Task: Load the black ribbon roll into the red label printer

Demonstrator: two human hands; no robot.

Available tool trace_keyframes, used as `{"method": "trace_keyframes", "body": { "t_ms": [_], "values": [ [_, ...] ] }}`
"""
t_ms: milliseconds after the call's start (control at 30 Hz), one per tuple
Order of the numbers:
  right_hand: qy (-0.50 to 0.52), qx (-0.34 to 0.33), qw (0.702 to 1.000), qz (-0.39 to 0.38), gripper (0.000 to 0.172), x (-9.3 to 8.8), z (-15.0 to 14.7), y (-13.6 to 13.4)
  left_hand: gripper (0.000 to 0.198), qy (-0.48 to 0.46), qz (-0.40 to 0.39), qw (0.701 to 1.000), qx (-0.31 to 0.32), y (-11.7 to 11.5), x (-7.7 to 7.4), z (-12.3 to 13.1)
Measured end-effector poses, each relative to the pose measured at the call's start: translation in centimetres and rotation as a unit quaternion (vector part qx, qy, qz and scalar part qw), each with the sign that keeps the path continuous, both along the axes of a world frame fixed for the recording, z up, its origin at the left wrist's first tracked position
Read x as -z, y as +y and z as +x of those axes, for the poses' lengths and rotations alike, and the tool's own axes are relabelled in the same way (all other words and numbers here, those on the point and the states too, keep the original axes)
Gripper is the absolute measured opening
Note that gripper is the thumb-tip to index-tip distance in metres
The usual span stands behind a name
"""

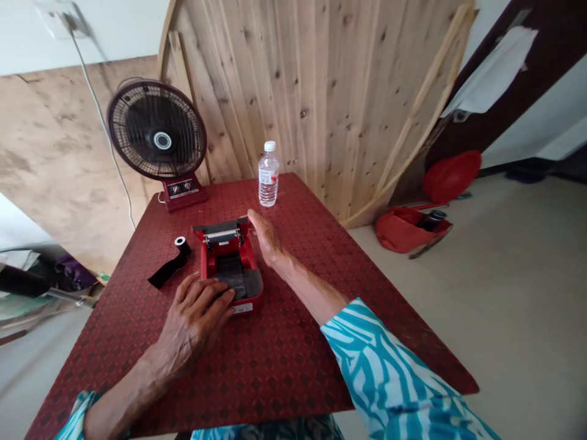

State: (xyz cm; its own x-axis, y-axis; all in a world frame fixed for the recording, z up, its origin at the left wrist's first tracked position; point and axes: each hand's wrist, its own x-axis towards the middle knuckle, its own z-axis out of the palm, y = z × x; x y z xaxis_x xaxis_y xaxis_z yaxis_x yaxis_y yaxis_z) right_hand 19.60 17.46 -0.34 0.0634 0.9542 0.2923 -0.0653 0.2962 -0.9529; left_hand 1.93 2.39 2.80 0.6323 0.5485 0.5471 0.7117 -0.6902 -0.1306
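Observation:
A small red printer point(254, 290) sits on the table with its lid point(222, 232) raised, showing a pale roller and a dark inner bay. My left hand point(195, 318) holds the printer's near left corner, its bent fingers over the edge and at the bay. On the far right side, my right hand point(266, 238) grips the lid's edge; some of its fingers are hidden behind. Left of the printer stands a black roll point(182, 247) with a white core, its black strip trailing toward the table's left edge. Neither hand touches the roll.
A clear water bottle point(268, 177) and a dark red fan point(158, 134) stand at the far side of the patterned red table point(293, 360). Wooden boards point(312, 91) lean behind. A red bucket-like container point(398, 229) is on the floor at right.

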Motion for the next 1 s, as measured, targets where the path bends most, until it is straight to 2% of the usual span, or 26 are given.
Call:
{"method": "trace_keyframes", "body": {
  "t_ms": [167, 267, 400, 467, 600, 733, 833, 933, 1000],
  "values": [
    [-0.038, 0.002, 0.999, 0.002, 0.025, 0.7, 0.9, -5.0, 0.017, -0.014, 0.013, 1.000, 0.009, 0.2, 0.6, -0.1],
    [-0.030, 0.012, 0.999, -0.010, 0.018, 1.7, 1.1, -6.7, 0.018, -0.030, 0.016, 0.999, 0.022, 0.3, 0.8, -0.2],
    [-0.003, 0.010, 0.999, -0.037, 0.029, 2.8, 0.9, -7.5, 0.026, -0.061, -0.055, 0.996, 0.039, 0.6, 0.9, -1.4],
    [0.016, -0.003, 0.998, -0.060, 0.033, 3.1, 0.8, -7.7, 0.032, -0.089, -0.079, 0.993, 0.028, 1.0, 1.0, -2.5],
    [0.050, -0.029, 0.994, -0.092, 0.037, 3.1, 0.7, -7.9, 0.033, -0.112, -0.072, 0.990, -0.046, 2.1, 1.5, -4.4],
    [0.037, -0.026, 0.995, -0.088, 0.037, 3.4, 0.8, -8.0, 0.031, -0.091, -0.067, 0.993, -0.038, 2.6, 2.2, -4.9],
    [0.018, -0.014, 0.997, -0.074, 0.037, 3.7, 0.8, -7.9, 0.032, -0.111, -0.064, 0.991, -0.033, 2.6, 2.5, -4.8],
    [0.012, -0.013, 0.998, -0.058, 0.037, 4.1, 0.6, -8.0, 0.027, -0.190, -0.130, 0.972, -0.053, 2.6, 2.9, -4.7],
    [0.014, -0.008, 0.999, -0.049, 0.035, 4.4, 0.5, -8.1, 0.027, -0.296, -0.226, 0.924, -0.089, 2.7, 3.2, -4.7]
  ]
}}
